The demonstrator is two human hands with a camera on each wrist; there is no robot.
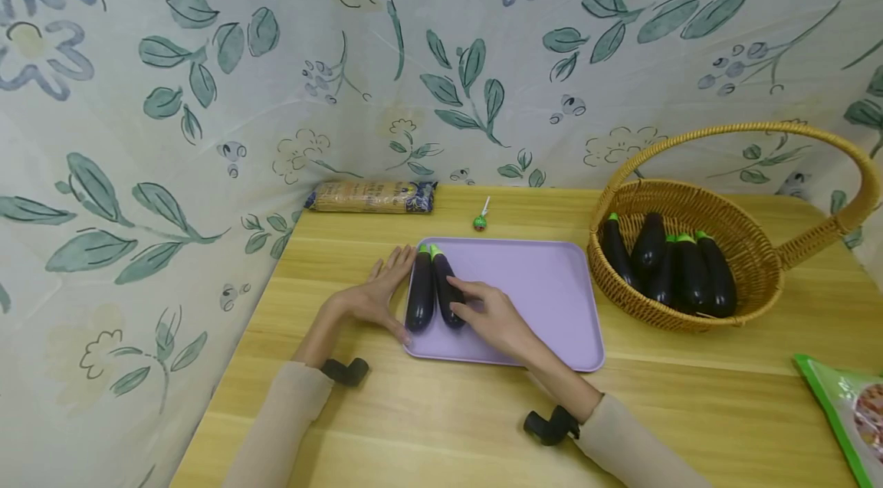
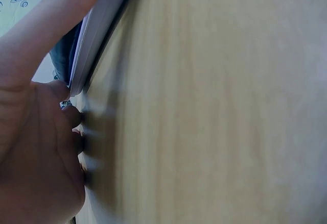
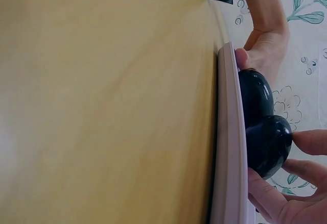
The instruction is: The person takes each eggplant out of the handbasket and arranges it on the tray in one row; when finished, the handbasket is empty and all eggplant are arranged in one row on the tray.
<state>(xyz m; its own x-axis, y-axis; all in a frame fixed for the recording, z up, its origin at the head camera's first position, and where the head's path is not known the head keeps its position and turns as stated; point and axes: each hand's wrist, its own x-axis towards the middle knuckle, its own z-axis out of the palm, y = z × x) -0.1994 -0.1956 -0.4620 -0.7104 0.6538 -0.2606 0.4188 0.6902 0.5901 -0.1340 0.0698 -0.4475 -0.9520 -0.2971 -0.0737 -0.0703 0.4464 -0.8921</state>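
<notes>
Two dark eggplants lie side by side at the left end of a lilac tray [image 1: 527, 296], the left one [image 1: 419, 300] along the rim and the right one [image 1: 445, 289] beside it. My left hand [image 1: 372, 298], fingers spread, rests at the tray's left edge; in the left wrist view the hand [image 2: 38, 152] is by the tray rim [image 2: 102, 30]. Thumb and fingers of my right hand [image 1: 495, 319] hold the right eggplant. In the right wrist view the fingertips of that hand [image 3: 299, 183] touch the nearer eggplant [image 3: 268, 145], which touches the other eggplant [image 3: 256, 94].
A wicker basket [image 1: 769, 273] with several eggplants stands right of the tray. Behind the tray lie a lollipop [image 1: 480, 222] and a long package [image 1: 369, 197]. A green-edged bag [image 1: 838, 404] lies at the far right. A patterned cloth [image 1: 441, 51] hangs behind the table.
</notes>
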